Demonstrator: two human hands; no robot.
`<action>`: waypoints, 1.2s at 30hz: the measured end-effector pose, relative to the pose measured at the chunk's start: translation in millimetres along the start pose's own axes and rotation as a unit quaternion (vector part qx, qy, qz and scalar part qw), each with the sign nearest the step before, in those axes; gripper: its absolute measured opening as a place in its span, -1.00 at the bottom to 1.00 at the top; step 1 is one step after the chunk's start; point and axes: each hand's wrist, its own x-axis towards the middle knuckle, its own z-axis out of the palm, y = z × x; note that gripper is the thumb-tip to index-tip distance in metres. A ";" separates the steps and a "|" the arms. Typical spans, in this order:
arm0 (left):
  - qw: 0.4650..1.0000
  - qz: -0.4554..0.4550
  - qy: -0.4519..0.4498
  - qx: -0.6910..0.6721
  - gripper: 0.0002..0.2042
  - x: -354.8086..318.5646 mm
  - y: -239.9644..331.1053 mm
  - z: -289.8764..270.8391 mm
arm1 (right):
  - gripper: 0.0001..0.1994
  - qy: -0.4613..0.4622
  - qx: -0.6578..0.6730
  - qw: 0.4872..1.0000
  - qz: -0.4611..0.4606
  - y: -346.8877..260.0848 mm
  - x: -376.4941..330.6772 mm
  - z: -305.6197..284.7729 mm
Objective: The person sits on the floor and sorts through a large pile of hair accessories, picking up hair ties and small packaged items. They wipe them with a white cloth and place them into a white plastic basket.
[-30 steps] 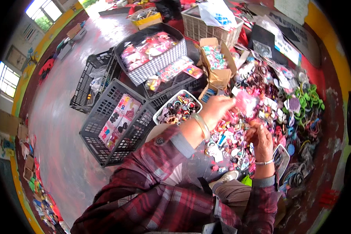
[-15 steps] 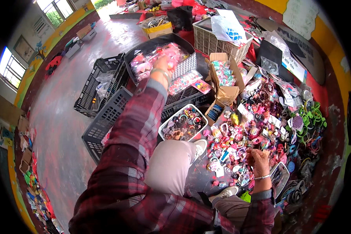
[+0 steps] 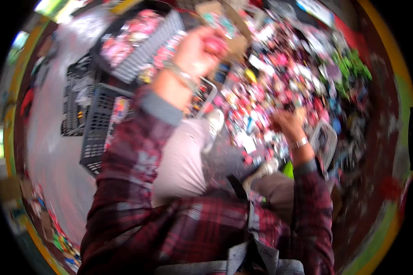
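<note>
My left hand [image 3: 195, 54] is raised in front of the cardboard box [image 3: 238, 46], its fingers closed round a small pinkish-red item [image 3: 214, 45]. Motion blur hides what kind of item it is. To the left of that hand stands a dark bin [image 3: 147, 48] with a grey perforated side, filled with pink packets [image 3: 140, 27]. My right hand [image 3: 289, 124] hovers at the near edge of a heap of small colourful hair accessories [image 3: 266, 98]. Its fingers are curled together, and anything between them is too smeared to make out.
Dark plastic crates [image 3: 91, 144] stand to the left. A small white basket [image 3: 212, 93] sits partly behind my left forearm. Another light basket [image 3: 329, 146] lies beside my right wrist. Green items [image 3: 353, 68] edge the heap at far right. My shoes [image 3: 214, 126] are close to it.
My left hand has left the dark bin and come right and nearer, carrying the pinkish-red item. The view has swung, shifting everything in the picture; my right hand stays by the heap.
</note>
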 end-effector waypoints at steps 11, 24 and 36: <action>0.992 -0.100 -0.061 0.052 -0.78 -20.8 -37.7 -6.8 | -0.78 0.006 -0.430 0.894 0.125 184.6 14.9 -72.4; 0.984 0.004 0.082 0.158 -0.83 -21.9 -42.0 28.8 | -0.50 -0.153 -0.460 0.863 0.144 222.7 22.9 123.6; 0.974 0.029 0.084 0.207 -0.80 -23.8 -43.9 25.3 | -0.52 -0.046 -0.389 0.916 0.085 225.3 43.8 122.5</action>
